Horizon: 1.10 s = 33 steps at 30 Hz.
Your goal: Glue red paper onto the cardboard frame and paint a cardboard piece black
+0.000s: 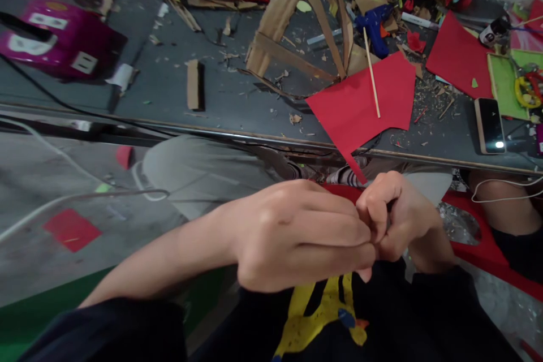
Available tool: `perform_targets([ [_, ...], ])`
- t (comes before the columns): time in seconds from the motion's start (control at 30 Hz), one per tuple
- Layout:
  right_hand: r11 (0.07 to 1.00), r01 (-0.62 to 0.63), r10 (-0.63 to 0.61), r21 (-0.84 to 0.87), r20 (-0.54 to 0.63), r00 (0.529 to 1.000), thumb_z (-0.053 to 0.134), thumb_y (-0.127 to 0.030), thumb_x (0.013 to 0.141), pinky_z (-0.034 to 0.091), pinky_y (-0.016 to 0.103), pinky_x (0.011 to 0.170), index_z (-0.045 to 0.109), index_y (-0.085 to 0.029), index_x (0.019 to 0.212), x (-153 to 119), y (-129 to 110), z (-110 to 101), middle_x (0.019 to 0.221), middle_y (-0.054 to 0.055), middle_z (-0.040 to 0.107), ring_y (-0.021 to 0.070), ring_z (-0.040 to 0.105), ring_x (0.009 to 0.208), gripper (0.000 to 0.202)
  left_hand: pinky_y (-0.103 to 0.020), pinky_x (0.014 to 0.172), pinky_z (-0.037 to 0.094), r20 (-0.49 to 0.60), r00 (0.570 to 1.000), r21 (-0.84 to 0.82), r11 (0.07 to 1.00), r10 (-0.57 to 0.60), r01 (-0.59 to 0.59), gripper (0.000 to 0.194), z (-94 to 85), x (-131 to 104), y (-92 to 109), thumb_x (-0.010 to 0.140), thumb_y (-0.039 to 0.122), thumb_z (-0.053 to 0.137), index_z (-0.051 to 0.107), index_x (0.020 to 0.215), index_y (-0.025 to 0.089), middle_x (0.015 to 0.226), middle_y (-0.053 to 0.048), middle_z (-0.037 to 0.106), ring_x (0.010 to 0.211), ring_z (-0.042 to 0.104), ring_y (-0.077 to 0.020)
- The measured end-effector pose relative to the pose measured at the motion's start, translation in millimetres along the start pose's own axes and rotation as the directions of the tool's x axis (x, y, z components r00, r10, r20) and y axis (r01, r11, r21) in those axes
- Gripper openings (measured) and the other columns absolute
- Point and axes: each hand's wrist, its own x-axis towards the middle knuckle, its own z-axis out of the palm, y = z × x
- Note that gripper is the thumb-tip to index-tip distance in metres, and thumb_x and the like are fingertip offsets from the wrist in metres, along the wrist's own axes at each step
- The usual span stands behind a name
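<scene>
My left hand (303, 235) is closed, knuckles up, above my lap. Its fingertips meet those of my right hand (401, 218), whose fingers are curled in a pinch. Whatever lies between the fingertips is hidden behind the left fingers. Just beyond the hands, a red sheet (348, 107) lies on the table with a narrow strip hanging over the front edge. A thin wooden stick (375, 87) rests across that sheet. Behind it is a blue glue gun (375, 28), and to its left stands a frame of bent cardboard strips (271, 25).
A phone (490, 124) lies near the table's front edge at right, near yellow-handled scissors (528, 93). Another red sheet (458, 59) is behind. At left are a purple box (63, 39) with a black cable and a small cardboard block (193, 85). Scraps litter the dark table (161, 90).
</scene>
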Motion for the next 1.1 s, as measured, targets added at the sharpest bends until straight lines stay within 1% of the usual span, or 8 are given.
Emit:
perform_targets([
  [0.1,0.999,0.029,-0.029,-0.022,-0.023,0.999,0.073,-0.003,0.055,0.039,0.009,0.044,0.053,-0.015,0.052,1,2,1,0.054,-0.007,0.056,0.0001,0.045,0.044,0.024,-0.014,0.069,0.052,-0.058,0.996,-0.019,0.998,0.063,-0.064,0.042,-0.5,1,-4,0.098,0.02,0.027,0.065,0.081,0.015,0.076,0.001,0.069,0.074,0.063,-0.0041],
  [0.27,0.998,0.018,-0.023,-0.067,-0.074,0.997,0.073,-0.004,0.056,0.04,0.01,0.045,0.054,-0.015,0.051,1,1,1,0.053,-0.006,0.057,0.0,0.044,0.043,0.023,-0.02,0.071,0.055,-0.041,0.996,0.032,0.997,0.077,-0.076,0.024,-5.5,3,0,0.092,0.014,0.042,0.065,0.086,0.011,0.075,-0.005,0.069,0.076,0.066,-0.0105],
  [0.5,0.998,0.045,-0.046,-0.041,-0.01,0.999,0.073,-0.001,0.056,0.041,0.009,0.047,0.056,-0.015,0.054,2,-1,-3,0.056,-0.007,0.059,0.0003,0.048,0.046,0.022,-0.024,0.067,0.057,-0.064,0.966,0.109,0.964,0.251,-0.243,0.01,-4.1,6,-7,0.083,0.007,0.057,0.066,0.085,0.01,0.074,-0.005,0.071,0.074,0.067,-0.0144],
  [0.67,0.998,0.048,-0.048,-0.032,-0.001,0.999,0.071,0.002,0.056,0.041,0.009,0.048,0.055,-0.014,0.055,3,-1,-4,0.057,-0.007,0.057,-0.0002,0.048,0.047,0.023,-0.025,0.063,0.056,-0.023,0.964,0.089,0.961,0.263,-0.26,0.01,-8.4,6,-8,0.084,0.006,0.056,0.066,0.085,0.008,0.073,-0.006,0.07,0.07,0.067,-0.0149],
  [0.8,1.0,0.026,-0.026,-0.01,0.006,1.0,0.069,0.003,0.054,0.041,0.009,0.048,0.054,-0.014,0.053,4,-2,-4,0.055,-0.007,0.056,0.0004,0.047,0.047,0.023,-0.021,0.062,0.054,0.021,0.984,0.05,0.982,0.179,-0.18,0.019,-7.6,6,-10,0.09,0.009,0.046,0.064,0.085,0.01,0.071,-0.005,0.068,0.067,0.066,-0.0121],
  [0.87,1.0,-0.002,0.002,0.021,0.005,1.0,0.07,0.002,0.054,0.04,0.01,0.046,0.054,-0.014,0.052,4,-2,-3,0.054,-0.007,0.056,0.0008,0.047,0.046,0.022,-0.019,0.058,0.052,-0.017,0.959,0.047,0.958,0.283,-0.281,0.018,-5.0,7,-13,0.091,0.008,0.045,0.063,0.089,0.009,0.067,-0.004,0.066,0.063,0.064,-0.0109],
  [0.93,0.999,-0.027,0.026,0.044,0.007,1.0,0.07,0.0,0.054,0.039,0.009,0.045,0.053,-0.014,0.051,6,-1,-2,0.052,-0.007,0.055,0.0007,0.046,0.045,0.022,-0.019,0.056,0.051,-0.018,0.945,0.049,0.944,0.327,-0.325,0.018,-3.2,9,-15,0.091,0.008,0.044,0.062,0.09,0.008,0.066,-0.004,0.065,0.062,0.063,-0.0108],
  [1.1,0.999,-0.004,0.003,0.045,0.035,0.999,0.07,-0.001,0.053,0.037,0.008,0.044,0.051,-0.015,0.049,9,5,0,0.051,-0.008,0.053,-0.0008,0.04,0.043,0.024,-0.016,0.059,0.053,-0.028,0.971,-0.05,0.97,0.237,-0.239,0.009,-3.4,8,-15,0.081,0.005,0.059,0.062,0.079,0.012,0.066,-0.001,0.067,0.063,0.064,-0.0088],
])
